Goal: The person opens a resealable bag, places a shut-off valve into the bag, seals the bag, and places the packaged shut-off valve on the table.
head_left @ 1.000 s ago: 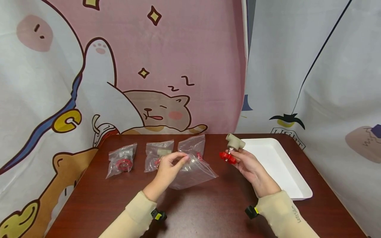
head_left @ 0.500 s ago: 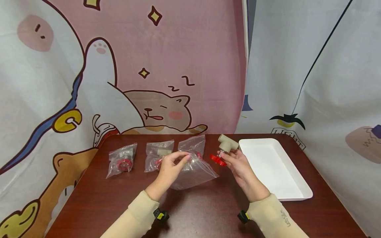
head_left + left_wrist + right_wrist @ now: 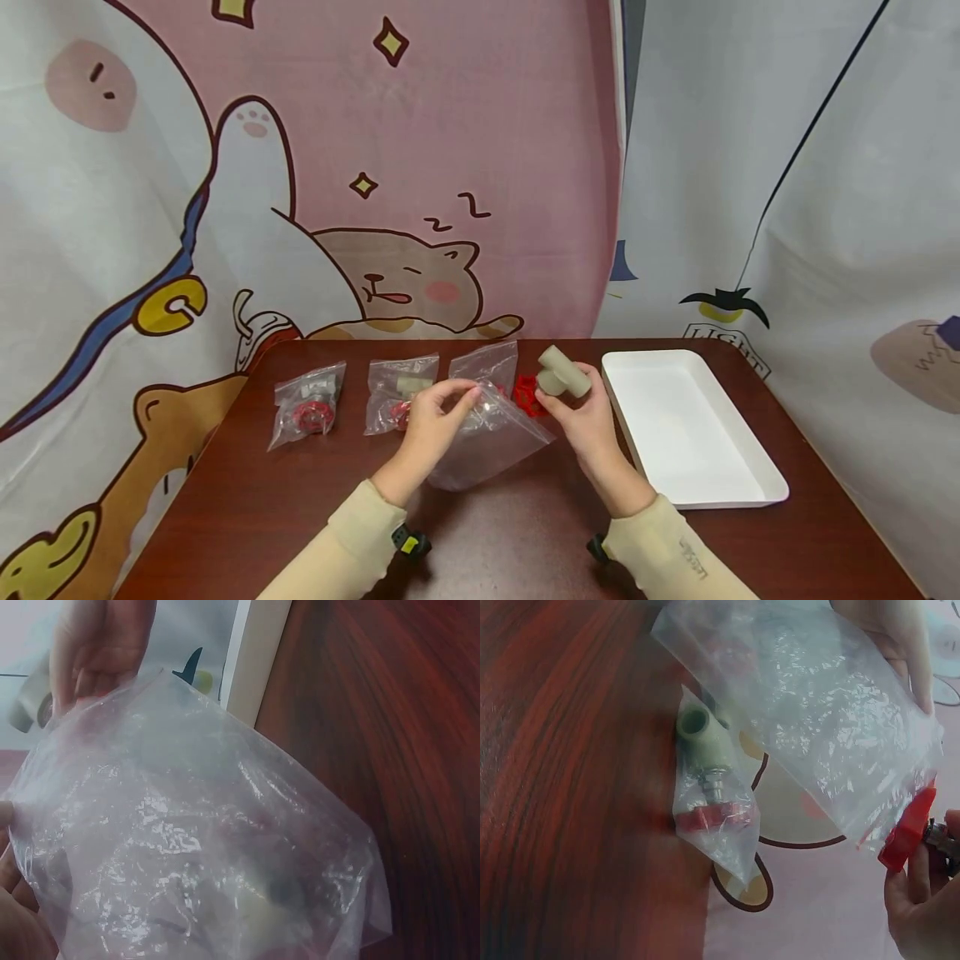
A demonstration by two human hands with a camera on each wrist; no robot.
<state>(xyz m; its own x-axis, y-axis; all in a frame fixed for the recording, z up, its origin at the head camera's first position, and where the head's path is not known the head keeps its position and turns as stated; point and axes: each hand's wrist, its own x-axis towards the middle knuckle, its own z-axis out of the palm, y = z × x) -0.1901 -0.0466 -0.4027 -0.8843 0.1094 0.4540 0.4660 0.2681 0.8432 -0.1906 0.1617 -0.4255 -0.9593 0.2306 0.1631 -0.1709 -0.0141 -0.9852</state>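
Observation:
My left hand [image 3: 427,425] pinches the top edge of a clear plastic bag [image 3: 487,450], which hangs over the table and shows creased and glossy in both wrist views. My right hand [image 3: 596,425] holds a stop valve [image 3: 566,372], with a beige tee-shaped body and a red handwheel [image 3: 527,396]. The wheel points left, right at the bag's edge; in the right wrist view the red handwheel [image 3: 911,829] overlaps that edge. Behind the held bag lies another clear bag [image 3: 487,360] with something red inside, partly hidden.
Two more bagged valves lie on the table: a middle bag [image 3: 401,396] and a left bag [image 3: 309,408]. A white tray [image 3: 697,433] stands to the right of my right hand. A cartoon-printed cloth [image 3: 510,167] hangs behind the brown table [image 3: 247,517].
My right hand has moved left, away from the tray, bringing the valve beside the held bag. The valve has turned so its wheel faces left. My left hand has barely moved.

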